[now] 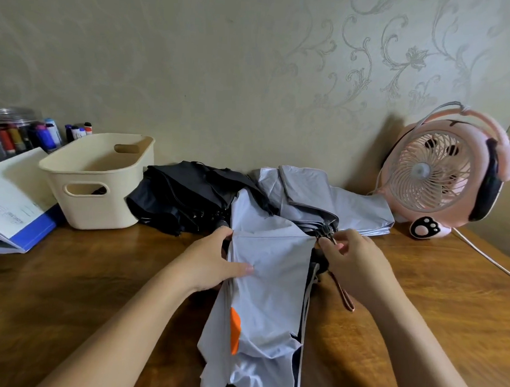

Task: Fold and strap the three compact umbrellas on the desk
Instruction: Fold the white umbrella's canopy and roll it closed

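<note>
A pale grey-blue umbrella with an orange patch lies loose across the desk in front of me. My left hand grips its left fold, thumb on top of the cloth. My right hand pinches a metal rib tip at the cloth's right corner. A brown wrist loop hangs below that hand. Behind, a black umbrella lies unfolded and bunched. A second grey-blue umbrella lies spread to its right.
A cream plastic basket stands at the back left, beside a blue-edged binder and a jar of markers. A pink desk fan stands at the back right; its white cord runs along the wooden desk.
</note>
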